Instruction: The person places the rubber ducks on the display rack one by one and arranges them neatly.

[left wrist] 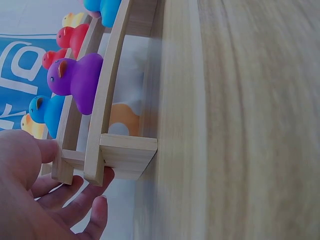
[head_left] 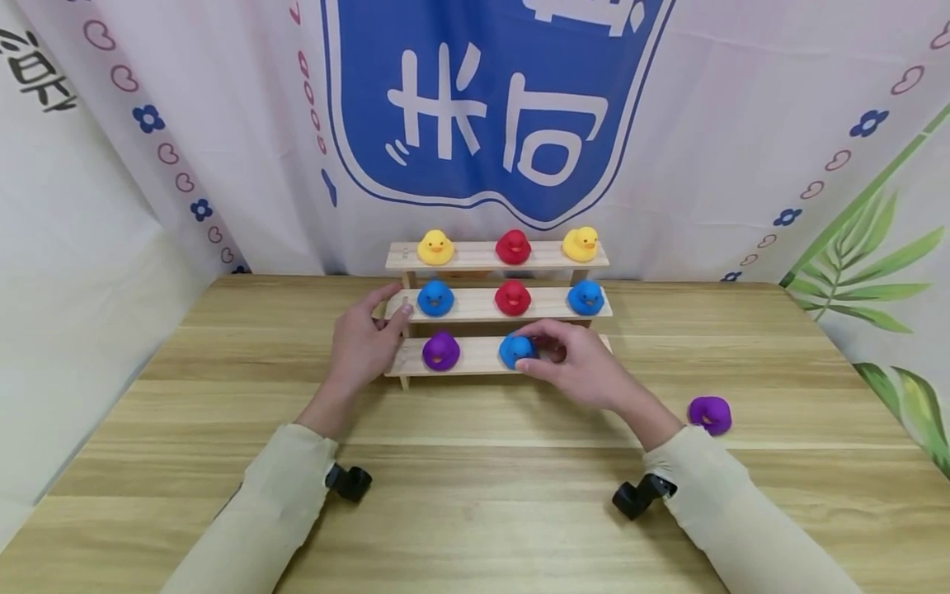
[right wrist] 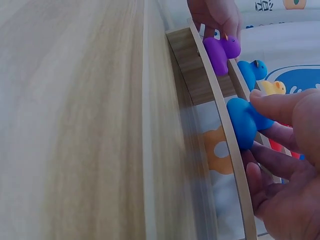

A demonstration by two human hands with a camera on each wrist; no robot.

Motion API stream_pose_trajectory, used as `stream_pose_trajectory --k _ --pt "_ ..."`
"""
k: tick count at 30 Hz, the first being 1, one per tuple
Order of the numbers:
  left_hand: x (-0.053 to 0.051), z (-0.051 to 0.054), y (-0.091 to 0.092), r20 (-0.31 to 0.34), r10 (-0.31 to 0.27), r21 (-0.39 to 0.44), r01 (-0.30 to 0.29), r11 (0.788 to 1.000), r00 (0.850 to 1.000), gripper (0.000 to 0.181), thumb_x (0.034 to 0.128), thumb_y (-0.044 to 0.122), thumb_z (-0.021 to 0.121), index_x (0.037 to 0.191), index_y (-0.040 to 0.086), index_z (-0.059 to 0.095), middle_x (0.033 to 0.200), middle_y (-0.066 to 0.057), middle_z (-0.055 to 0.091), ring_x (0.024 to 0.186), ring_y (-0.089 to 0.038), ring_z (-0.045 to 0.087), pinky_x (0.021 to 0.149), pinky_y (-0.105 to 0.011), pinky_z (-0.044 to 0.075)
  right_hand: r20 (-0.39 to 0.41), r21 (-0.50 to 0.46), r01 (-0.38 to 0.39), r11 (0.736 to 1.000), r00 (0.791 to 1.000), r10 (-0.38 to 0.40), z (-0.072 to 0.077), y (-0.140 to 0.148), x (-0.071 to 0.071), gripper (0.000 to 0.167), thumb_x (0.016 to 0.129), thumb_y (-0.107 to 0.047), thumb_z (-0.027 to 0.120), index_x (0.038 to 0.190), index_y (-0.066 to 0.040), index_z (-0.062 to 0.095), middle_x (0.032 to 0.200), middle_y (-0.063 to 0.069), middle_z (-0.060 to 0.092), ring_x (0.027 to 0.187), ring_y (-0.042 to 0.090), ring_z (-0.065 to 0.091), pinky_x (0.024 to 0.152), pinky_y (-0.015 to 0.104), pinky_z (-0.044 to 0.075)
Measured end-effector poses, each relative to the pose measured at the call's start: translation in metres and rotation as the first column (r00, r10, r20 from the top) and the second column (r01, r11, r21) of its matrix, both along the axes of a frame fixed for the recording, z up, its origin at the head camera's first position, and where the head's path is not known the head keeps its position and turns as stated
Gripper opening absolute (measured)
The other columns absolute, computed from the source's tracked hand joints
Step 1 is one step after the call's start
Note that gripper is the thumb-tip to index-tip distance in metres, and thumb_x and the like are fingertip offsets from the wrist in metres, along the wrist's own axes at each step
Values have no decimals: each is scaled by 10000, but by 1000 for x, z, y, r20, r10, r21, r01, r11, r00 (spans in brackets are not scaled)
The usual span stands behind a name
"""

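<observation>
A three-tier wooden rack (head_left: pixel 478 357) holds several rubber ducks. My left hand (head_left: pixel 364 340) grips the rack's left end, thumb against the middle shelf and fingers curled about the shelf ends in the left wrist view. My right hand (head_left: pixel 586 367) pinches a blue rubber duck (right wrist: pixel 241 123) between thumb and fingers at the middle of the bottom shelf. Left of that duck stands a purple rubber duck (head_left: pixel 441 352). On the middle shelf are a blue, a red (head_left: pixel 513 298) and another blue duck. Up top, a red duck (head_left: pixel 513 247) sits between two yellow ones.
Another purple duck (head_left: pixel 711 415) lies on the wooden table (head_left: pixel 475 511), beside my right forearm. Behind the rack hangs a white cloth (head_left: pixel 245 99) with a large blue emblem. Each sleeve has a small black camera mount at the cuff.
</observation>
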State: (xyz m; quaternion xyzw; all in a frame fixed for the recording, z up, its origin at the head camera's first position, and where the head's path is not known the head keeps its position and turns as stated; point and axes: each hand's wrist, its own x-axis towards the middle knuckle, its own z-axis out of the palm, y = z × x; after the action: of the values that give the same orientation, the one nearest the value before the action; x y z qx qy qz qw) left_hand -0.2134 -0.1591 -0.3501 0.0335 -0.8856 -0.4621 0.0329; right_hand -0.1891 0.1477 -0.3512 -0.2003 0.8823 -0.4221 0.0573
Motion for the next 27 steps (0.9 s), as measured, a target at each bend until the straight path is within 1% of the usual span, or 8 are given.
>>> stream_pose_trajectory --k 3,6,8,11,15,20,27 --pt "0 0 0 -1 0 -4 0 1000 1000 518 1093 365 591 1592 254 503 591 27 522 513 -137 476 446 -256 393 2 8 2 1000 1000 -2 0 0 1 383 986 -265 779 1349 -171 703 1199 40 691 985 237 573 818 312 505" --pt "0 -1 0 -6 0 -5 0 1000 1000 516 1092 362 593 1589 253 507 593 25 530 514 -139 479 446 -255 392 5 6 0 1000 1000 0 0 1 1 422 979 -258 788 1381 -178 689 1274 43 694 1029 245 597 856 332 532" --pt "0 -1 0 -8 0 -3 0 1000 1000 515 1092 361 594 1588 252 509 598 13 534 511 -142 478 444 -254 391 6 -10 -5 1000 1000 5 -1 4 1 457 968 -244 800 1402 -172 677 1327 49 694 1082 248 628 894 351 559" --pt "1 -1 0 -4 2 -1 -2 1000 1000 518 1093 365 590 1591 249 504 657 -12 559 519 -146 481 445 -251 392 5 -45 -13 999 1000 14 -2 9 2 507 950 -216 819 1426 -150 660 1379 61 690 1171 255 659 954 385 599" --pt "1 -1 1 1 3 -3 -3 1000 1000 521 1095 366 585 1595 249 497 707 -41 592 527 -144 487 445 -247 396 -6 -71 -23 997 1000 22 -2 17 3 539 941 -205 829 1441 -127 647 1385 73 697 1218 265 672 971 379 613" --pt "1 -1 1 -1 7 -12 -7 1000 1000 516 1094 362 586 1592 255 500 652 -24 581 522 -141 484 444 -248 394 -35 -68 -29 997 999 27 -1 31 7 528 946 -208 823 1436 -111 651 1369 86 716 1209 271 684 951 349 615" --pt "0 -1 0 -11 5 -14 -5 1000 1000 515 1095 350 586 1592 242 502 605 14 535 520 -133 474 444 -251 390 -58 -22 24 999 998 -25 0 54 16 475 960 -231 811 1402 -125 674 1302 40 748 1173 228 695 939 324 598"
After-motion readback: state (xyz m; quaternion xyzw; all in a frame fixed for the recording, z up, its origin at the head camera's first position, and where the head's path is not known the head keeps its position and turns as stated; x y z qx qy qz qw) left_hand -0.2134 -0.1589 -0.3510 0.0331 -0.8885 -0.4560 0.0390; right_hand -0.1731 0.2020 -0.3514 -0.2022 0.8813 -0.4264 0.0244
